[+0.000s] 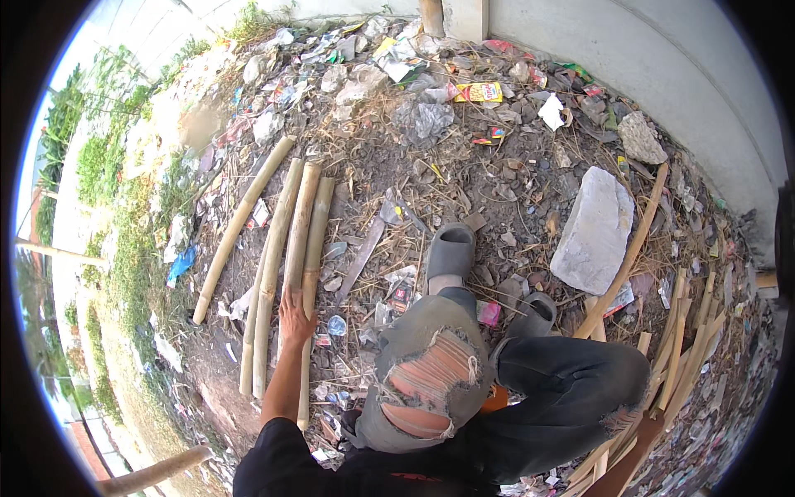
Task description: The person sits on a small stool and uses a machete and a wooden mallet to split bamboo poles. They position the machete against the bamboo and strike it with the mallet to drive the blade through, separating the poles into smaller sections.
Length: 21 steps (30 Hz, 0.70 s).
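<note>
My left hand (296, 316) rests on a row of round bamboo poles lying on the ground. Its fingers stretch along one bamboo pole (300, 224) and the thumb is spread toward the rightmost pole (318, 228). Apart from the row, a single pole (242, 232) lies to the left. Far to the lower right, beyond my bent knee, my right hand (650, 424) is at a heap of split bamboo strips (687, 360). Its fingers are too unclear to tell whether they hold a strip. A flat grey blade (362, 258) with a dark handle lies between the poles and my foot.
Litter and dry stalks cover the soil. A pale stone block (593, 232) sits to the right beside a long bamboo strip (633, 248), with a smaller rock (642, 138) farther back. A concrete wall (662, 66) bounds the far right. Another pole (157, 470) enters at lower left.
</note>
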### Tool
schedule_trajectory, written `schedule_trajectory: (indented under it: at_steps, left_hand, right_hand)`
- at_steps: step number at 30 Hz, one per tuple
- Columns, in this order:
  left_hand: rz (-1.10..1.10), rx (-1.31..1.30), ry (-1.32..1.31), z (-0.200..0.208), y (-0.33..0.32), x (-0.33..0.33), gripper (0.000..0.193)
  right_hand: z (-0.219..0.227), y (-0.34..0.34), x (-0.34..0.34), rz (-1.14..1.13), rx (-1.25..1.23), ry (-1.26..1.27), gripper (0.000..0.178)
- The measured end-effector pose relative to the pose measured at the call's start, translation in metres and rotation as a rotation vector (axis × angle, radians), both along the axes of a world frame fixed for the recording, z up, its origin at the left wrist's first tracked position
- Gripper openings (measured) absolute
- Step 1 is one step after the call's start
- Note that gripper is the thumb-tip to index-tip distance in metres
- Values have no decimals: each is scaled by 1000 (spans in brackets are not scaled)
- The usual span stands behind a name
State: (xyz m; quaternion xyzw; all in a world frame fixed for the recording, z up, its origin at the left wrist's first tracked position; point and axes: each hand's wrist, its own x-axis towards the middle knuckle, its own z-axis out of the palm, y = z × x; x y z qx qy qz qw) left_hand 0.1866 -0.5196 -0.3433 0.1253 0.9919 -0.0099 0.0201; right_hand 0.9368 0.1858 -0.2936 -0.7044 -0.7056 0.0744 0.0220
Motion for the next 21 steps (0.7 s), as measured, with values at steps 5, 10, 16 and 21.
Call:
schedule_trajectory:
  at_steps: [5, 10, 16, 21]
  left_hand:
    - [87, 116, 69, -18, -11, -12, 86]
    - [370, 180, -99, -38, -33, -48, 86]
    - [398, -46, 258, -23, 24, -38, 78]
    - [193, 0, -33, -53, 24, 3, 74]
  right_hand:
    - [-9, -20, -70, 246, -56, 8, 39]
    - [-2, -17, -101, 253, -56, 75, 39]
    - [5, -21, -95, 207, -23, 98, 38]
    - [5, -25, -98, 221, -34, 124, 37]
